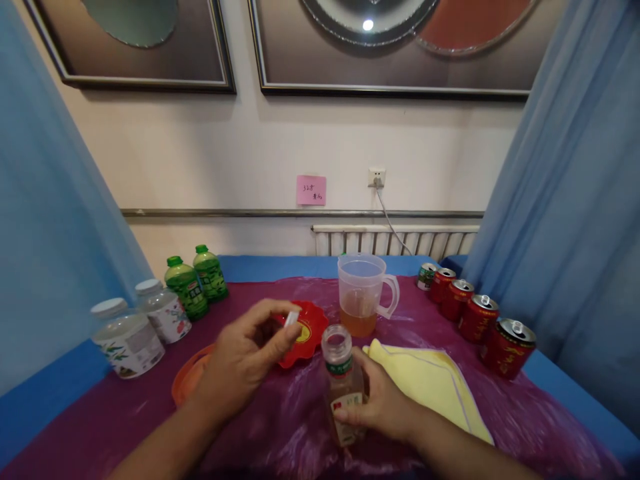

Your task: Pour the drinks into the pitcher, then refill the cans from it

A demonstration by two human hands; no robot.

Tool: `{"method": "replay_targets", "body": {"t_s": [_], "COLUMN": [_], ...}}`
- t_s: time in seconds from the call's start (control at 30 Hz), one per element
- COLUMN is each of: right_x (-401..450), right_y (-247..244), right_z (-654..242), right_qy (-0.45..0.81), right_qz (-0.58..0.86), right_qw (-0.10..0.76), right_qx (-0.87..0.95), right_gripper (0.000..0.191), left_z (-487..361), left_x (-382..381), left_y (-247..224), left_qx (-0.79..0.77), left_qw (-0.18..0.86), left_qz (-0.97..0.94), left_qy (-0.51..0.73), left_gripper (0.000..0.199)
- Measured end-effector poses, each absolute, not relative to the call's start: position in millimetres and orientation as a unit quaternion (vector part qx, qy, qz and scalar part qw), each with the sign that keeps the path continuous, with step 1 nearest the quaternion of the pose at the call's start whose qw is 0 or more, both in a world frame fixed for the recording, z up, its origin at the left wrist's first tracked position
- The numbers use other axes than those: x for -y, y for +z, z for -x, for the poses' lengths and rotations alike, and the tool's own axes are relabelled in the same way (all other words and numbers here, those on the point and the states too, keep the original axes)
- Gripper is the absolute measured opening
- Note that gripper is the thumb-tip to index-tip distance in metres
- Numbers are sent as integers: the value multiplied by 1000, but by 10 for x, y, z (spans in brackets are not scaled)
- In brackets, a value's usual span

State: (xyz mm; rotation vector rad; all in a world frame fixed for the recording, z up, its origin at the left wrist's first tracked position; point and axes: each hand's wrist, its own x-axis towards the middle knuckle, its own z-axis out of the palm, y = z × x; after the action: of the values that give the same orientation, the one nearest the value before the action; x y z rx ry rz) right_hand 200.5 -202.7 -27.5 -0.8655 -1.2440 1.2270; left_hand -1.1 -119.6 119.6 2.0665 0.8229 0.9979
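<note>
My left hand [245, 353] is closed in a pinch around a small white bottle cap [291, 319]. It hovers over the near-left side of a red scalloped dish [319, 327] with a yellow centre. My right hand [385, 400] is wrapped round a glass bottle [344, 383] with a green neck band and a paper label. The bottle is roughly upright, its mouth uncovered, with pale brownish liquid inside. Just behind it stands a clear plastic jug [359, 293], partly filled with amber liquid. An orange dish [186, 380] is partly hidden behind my left forearm.
A folded yellow cloth [430, 380] lies right of the bottle. Several cans [479, 318] line the right side. Two white-lidded jars [127, 343] and two green bottles [186, 290] stand at left. Purple plastic sheeting [295, 413] covers the blue table; curtains [565, 220] flank it.
</note>
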Motion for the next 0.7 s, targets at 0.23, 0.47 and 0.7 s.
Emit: {"method": "replay_targets", "body": {"t_s": [0.23,0.47,0.7], "right_x": [2288,1969,1635], "right_y": [420,961,1195], "right_z": [-2804,-3600,-3847], "right_qy": [299,-51,-148], "right_qz": [581,753,769], "right_qw": [533,333,155], "right_qx": [537,565,602], "right_gripper": [55,65,61], "left_z": [184,254,306], "left_x": [1188,1178,1143], "left_y": [-201,-491,-534], "left_qx": [-398,-386,-376], "left_qw": [406,402,411], "left_qz": [-755,-781,-784], "left_qy": [327,281,272], "left_gripper": [40,40,42]}}
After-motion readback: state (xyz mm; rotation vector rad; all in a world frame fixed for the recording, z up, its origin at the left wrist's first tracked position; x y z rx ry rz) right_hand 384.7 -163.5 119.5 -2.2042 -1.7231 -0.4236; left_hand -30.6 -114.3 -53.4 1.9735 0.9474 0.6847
